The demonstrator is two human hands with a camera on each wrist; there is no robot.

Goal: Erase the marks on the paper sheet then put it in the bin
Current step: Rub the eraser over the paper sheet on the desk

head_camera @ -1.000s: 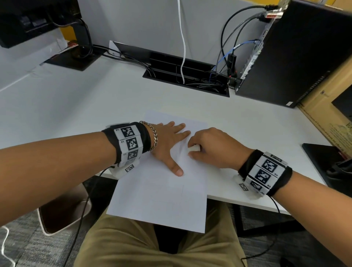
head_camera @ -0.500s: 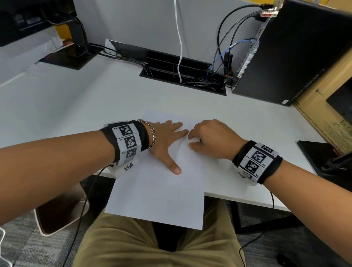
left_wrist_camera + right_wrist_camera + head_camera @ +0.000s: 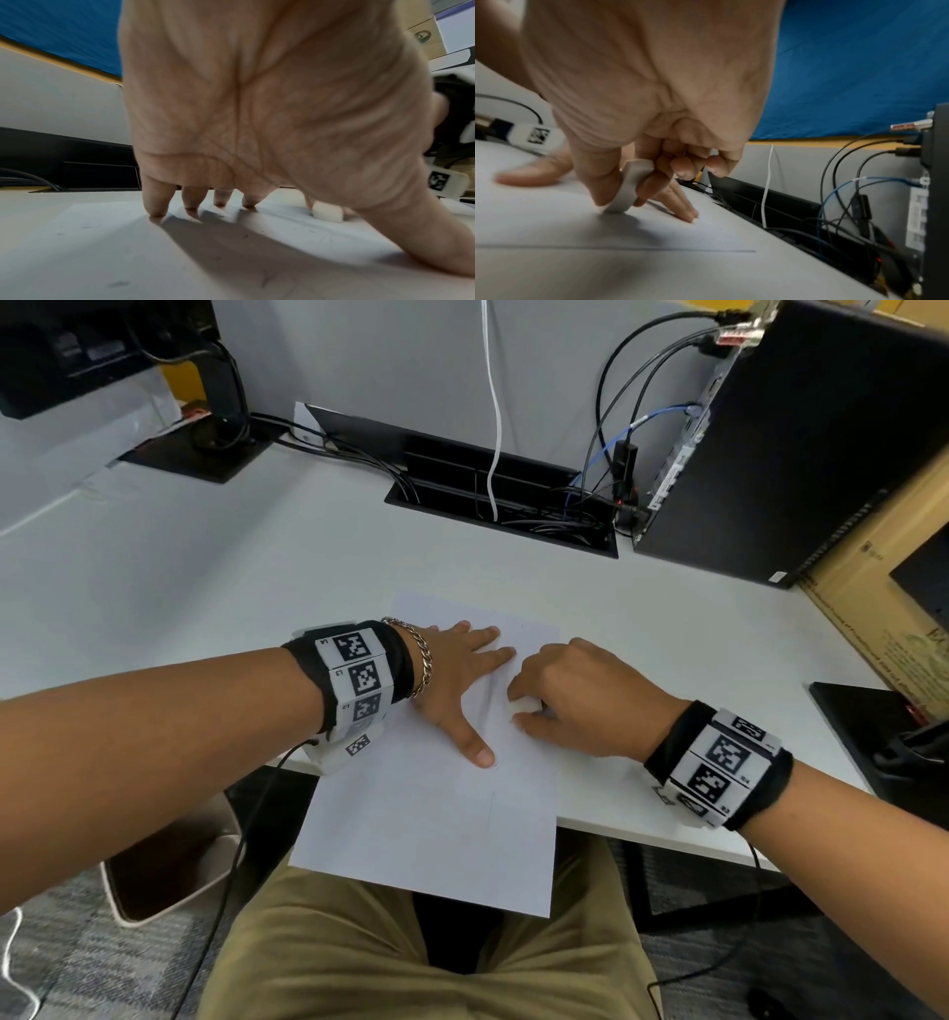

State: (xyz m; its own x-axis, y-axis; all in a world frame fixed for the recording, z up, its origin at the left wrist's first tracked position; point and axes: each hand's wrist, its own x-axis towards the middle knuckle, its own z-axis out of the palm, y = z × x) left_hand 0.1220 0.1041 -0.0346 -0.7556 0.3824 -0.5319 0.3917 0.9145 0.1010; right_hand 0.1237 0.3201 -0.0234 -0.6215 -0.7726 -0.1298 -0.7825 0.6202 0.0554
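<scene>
We're pinning the paper sheet on the white desk, near edge overhanging our lap, with the left hand pressing flat, fingers straight and spread, while the right hand is pinching a white eraser down onto the sheet.

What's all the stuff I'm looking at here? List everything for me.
paper sheet: one, white, on the desk, near end hanging over the edge
eraser: one, white, pressed on the sheet
desk: one, white
computer tower: one, black, far right on the desk
cable tray: one, black, sunk in the desk, full of cables
monitor stand: one, black, far left
cardboard box: one, brown, right of the tower
left hand: fingers spread, presses on the sheet
right hand: pinches the eraser
</scene>
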